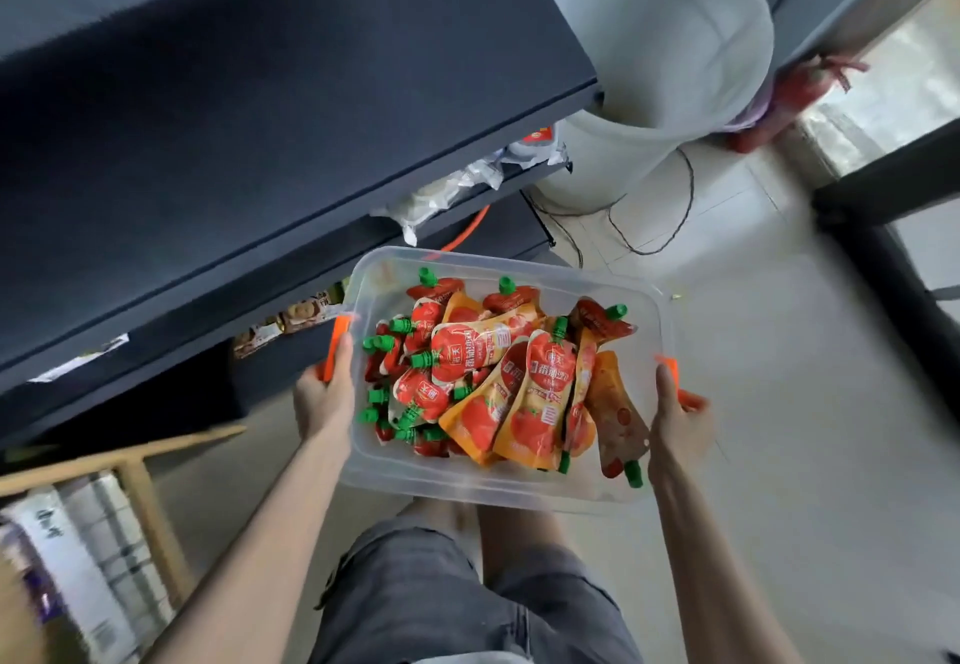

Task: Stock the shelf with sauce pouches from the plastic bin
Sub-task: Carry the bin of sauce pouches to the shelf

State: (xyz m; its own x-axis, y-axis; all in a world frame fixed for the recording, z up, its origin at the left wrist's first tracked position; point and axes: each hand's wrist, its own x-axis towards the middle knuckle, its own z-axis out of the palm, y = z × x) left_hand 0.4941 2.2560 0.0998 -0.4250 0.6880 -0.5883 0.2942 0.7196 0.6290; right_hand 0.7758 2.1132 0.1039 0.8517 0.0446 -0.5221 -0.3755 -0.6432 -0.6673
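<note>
A clear plastic bin (395,471) with orange side handles is held in the air in front of me, above my legs. It is filled with several red and orange sauce pouches (535,393) with green caps. My left hand (324,398) grips the bin's left orange handle, thumb on top. My right hand (675,424) grips the right orange handle. The dark shelf unit (260,107) rises at the upper left, just beyond the bin's far left corner.
Lower shelf levels hold white and silvery packets (457,185) and snack packs (301,318). A white bucket (623,144) with cables stands on the tiled floor behind the shelf. A wooden rack with boxes (93,533) sits at the lower left. A dark frame (893,279) runs along the right.
</note>
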